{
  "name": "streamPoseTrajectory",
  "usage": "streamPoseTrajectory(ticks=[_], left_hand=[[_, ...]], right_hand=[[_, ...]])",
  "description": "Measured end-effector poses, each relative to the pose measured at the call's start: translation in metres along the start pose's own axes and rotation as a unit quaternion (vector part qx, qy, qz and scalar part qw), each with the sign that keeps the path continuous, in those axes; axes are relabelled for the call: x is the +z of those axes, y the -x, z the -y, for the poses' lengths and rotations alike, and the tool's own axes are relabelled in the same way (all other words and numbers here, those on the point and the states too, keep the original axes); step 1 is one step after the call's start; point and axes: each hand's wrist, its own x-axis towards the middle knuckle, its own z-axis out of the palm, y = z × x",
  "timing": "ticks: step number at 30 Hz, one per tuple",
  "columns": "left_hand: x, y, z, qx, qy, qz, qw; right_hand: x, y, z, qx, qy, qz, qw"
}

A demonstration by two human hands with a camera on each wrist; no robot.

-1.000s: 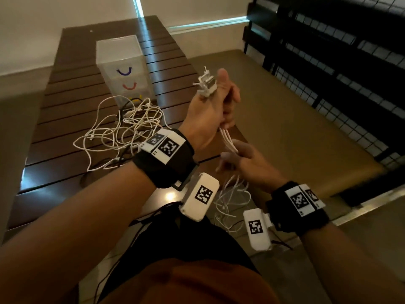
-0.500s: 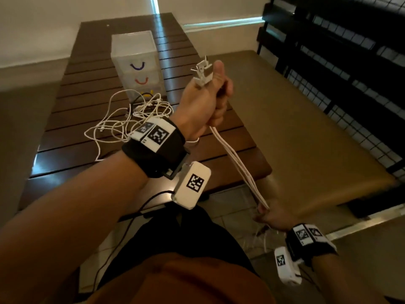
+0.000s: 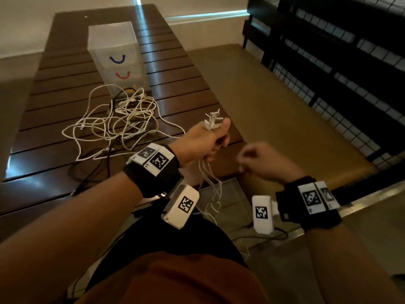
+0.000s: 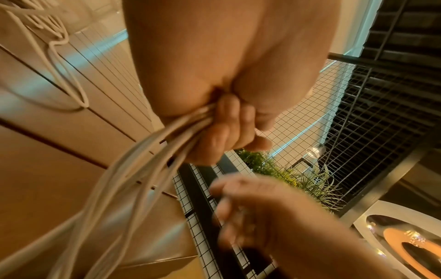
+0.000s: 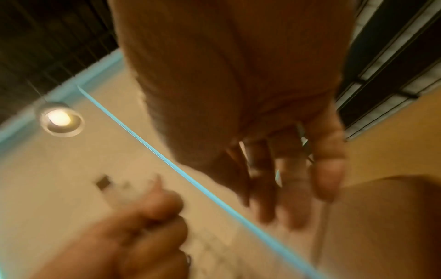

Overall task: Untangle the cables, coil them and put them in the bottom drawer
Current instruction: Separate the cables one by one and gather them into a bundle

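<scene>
Your left hand (image 3: 206,141) is fisted round a bunch of white cables (image 4: 133,166), plugs (image 3: 212,121) poking above the thumb, near the table (image 3: 54,119) edge. More tangled cables (image 3: 122,119) lie before the drawer unit (image 3: 116,60). Your right hand (image 3: 260,161) hovers beside, fingers loosely curled, holding nothing. No readable writing.

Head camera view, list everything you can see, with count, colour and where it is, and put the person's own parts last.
Held cables: a bundle of several, white, hanging from the left fist, plug ends sticking out above it.
Tangled cables: one heap, mostly white, a few dark, on the table before the drawer unit.
Drawer unit: one, clear plastic, blue, red and yellow handles, far on the table.
Table: one, dark brown slats, left.
Bench: one, tan, right.
Wire grid rack: one, black, far right.
Left hand: grips the held cables.
Right hand: loosely curled, holds nothing.
</scene>
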Motion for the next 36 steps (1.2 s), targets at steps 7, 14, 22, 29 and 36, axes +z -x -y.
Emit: streamPoseTrajectory(ticks=[7, 14, 22, 29, 36], left_hand=[[-0.012, 0.012, 0.001, 0.014, -0.069, -0.036, 0.997], [-0.054, 0.028, -0.004, 0.015, -0.049, -0.115, 0.992], [-0.096, 0.052, -0.003, 0.040, 0.127, -0.251, 0.959], [-0.180, 0.087, 0.009, 0.067, 0.307, -0.338, 0.887], [-0.199, 0.112, 0.033, 0.051, 0.336, -0.303, 0.890]], right_hand=[[0.003, 0.003, 0.119, -0.174, -0.050, -0.040, 0.983], [0.027, -0.029, 0.149, -0.244, 0.146, -0.064, 0.957], [0.069, -0.047, 0.192, -0.194, -0.313, 0.039, 0.929], [0.147, -0.065, 0.183, -0.025, -0.279, 0.267, 0.922], [0.152, -0.076, 0.182, -0.200, 0.027, 0.065, 0.977]])
